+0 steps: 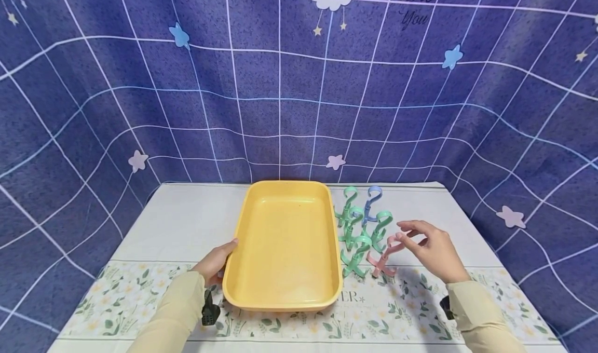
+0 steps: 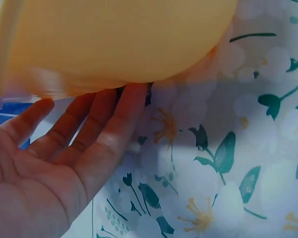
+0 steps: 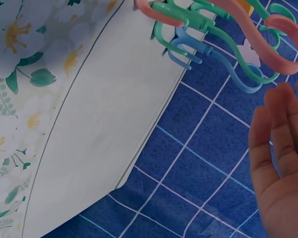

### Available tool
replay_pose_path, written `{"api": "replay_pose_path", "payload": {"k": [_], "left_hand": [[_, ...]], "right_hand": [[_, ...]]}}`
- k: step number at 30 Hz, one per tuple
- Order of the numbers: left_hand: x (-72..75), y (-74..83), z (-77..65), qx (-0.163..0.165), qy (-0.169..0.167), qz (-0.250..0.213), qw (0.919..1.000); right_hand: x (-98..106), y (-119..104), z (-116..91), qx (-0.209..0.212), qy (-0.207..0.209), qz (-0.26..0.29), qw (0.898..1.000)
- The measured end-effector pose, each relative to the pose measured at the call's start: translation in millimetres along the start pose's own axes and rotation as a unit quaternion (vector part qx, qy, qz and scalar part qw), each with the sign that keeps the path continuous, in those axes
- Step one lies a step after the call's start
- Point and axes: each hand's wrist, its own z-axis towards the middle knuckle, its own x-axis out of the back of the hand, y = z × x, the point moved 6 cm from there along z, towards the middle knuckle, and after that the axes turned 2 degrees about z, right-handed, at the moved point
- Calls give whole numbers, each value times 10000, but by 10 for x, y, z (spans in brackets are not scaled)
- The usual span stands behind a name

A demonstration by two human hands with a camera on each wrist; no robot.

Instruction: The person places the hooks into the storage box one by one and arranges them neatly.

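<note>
My left hand (image 1: 216, 262) holds the left side of a yellow plastic tray (image 1: 334, 290), thumb at the rim and fingers under it. In the left wrist view the fingers reach beneath the tray wall (image 2: 139, 39). At the tray's right lie several plastic hanging hooks with splayed claws: green hooks (image 1: 357, 259), a blue hook (image 1: 367, 207) and a pink hook (image 1: 384, 257). My right hand (image 1: 434, 252) hovers at the pink hook's curved end, fingers loosely bent. In the right wrist view a gap separates the visible fingers from the pink hook (image 3: 283, 64).
The hooks stand close together against the tray's right side. A white table cover (image 1: 187, 218) with a floral band (image 1: 140, 290) lies under everything. A blue checked curtain (image 1: 299, 109) with stars rises behind and on both sides.
</note>
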Motion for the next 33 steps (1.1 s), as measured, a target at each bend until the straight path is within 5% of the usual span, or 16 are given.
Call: {"api": "replay_pose_path", "payload": {"k": [13, 33], "left_hand": [[-22, 34, -51, -11, 40, 70, 10000], [-13, 17, -39, -59, -104, 110, 9999]], "right_hand": [[-83, 41, -35, -137, -655, 62, 9977], [-81, 55, -34, -82, -760, 111, 9970]]}}
